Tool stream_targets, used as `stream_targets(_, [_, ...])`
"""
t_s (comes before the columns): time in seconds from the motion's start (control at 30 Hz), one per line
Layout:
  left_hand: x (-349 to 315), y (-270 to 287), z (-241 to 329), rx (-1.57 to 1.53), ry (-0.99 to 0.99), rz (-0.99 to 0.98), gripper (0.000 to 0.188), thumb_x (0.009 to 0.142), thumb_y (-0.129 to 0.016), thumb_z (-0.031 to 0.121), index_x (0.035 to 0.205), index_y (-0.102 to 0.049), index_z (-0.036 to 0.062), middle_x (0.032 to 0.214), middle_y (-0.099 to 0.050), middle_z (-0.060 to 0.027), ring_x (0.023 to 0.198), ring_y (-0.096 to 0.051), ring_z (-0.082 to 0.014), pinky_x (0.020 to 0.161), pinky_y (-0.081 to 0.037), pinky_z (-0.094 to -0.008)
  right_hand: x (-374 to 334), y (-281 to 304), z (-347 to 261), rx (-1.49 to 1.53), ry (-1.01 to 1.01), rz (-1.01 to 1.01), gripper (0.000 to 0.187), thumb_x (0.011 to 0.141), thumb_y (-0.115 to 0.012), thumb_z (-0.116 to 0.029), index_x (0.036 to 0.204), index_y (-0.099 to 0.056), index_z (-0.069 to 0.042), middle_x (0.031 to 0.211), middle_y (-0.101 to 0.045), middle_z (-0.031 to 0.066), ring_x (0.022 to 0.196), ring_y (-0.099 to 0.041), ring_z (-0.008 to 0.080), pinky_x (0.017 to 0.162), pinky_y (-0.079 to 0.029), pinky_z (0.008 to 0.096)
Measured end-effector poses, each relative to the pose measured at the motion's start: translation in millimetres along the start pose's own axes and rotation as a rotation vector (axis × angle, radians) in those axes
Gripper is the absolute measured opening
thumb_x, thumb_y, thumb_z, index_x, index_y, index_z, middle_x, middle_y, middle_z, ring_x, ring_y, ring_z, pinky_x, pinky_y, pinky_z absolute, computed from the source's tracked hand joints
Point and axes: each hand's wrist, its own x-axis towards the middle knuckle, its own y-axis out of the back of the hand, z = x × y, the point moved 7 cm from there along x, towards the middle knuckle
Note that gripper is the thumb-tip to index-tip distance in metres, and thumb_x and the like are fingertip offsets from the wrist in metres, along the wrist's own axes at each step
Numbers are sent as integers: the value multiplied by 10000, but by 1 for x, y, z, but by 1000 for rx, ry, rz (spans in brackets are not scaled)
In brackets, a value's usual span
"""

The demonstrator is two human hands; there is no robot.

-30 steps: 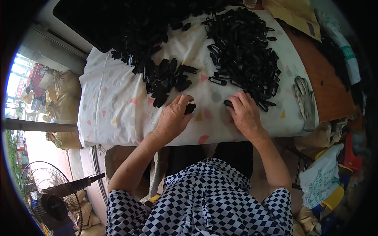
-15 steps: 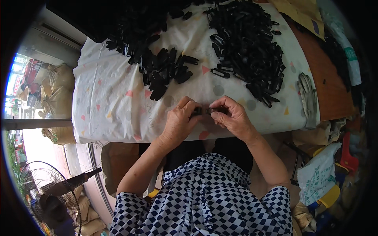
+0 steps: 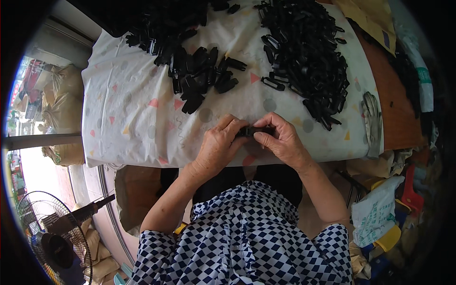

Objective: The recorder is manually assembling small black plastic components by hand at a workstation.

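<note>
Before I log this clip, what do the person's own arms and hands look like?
The left hand and right hand are ungloved; no watch or bracelet shows at the wrists. The forearms are bare, and the short sleeves have a navy-and-white diamond check.

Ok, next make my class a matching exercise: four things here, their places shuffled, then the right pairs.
Things
1. Held black plastic parts
2. Pale grey fabric glove
3. Black fan with round wire cage
4. White plastic bag with green print

Places
A. Lower left of the picture
B. Near the right edge of the white patterned cloth
C. Between the left hand and the right hand
D. Lower right of the picture

Pairs: 1-C, 2-B, 3-A, 4-D
</note>
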Motion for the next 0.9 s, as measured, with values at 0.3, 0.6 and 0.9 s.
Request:
stream_targets(0.3, [-7,5,0,40,-106,15,323,740,-702,40,1054,-625,50,951,-620,-94,862,-632,-292,717,-517,-346,1,-4,2,332,-332,-95,100,877,-665,-96,933,-588,-64,765,-570,-35,643,-496,28,532,-394,168])
stream_targets(0.6, [-12,18,15,84,-198,24,291,716,-724,52,984,-615,16,878,-606,-109,812,-621,-292,683,-509,-365,-1,-12,4,238,-433,-145,108,888,-664,-122,906,-564,-86,723,-564,-25,604,-514,40,472,-345,159])
stream_targets(0.9, [-15,22,13,-333,82,11,214,788,-709,55,984,-636,8,865,-598,-52,773,-590,-168,653,-459,-269,-8,-28,-1,576,-481,-247,240,900,-664,-236,1018,-526,-79,782,-596,13,727,-678,154,480,-402,170])
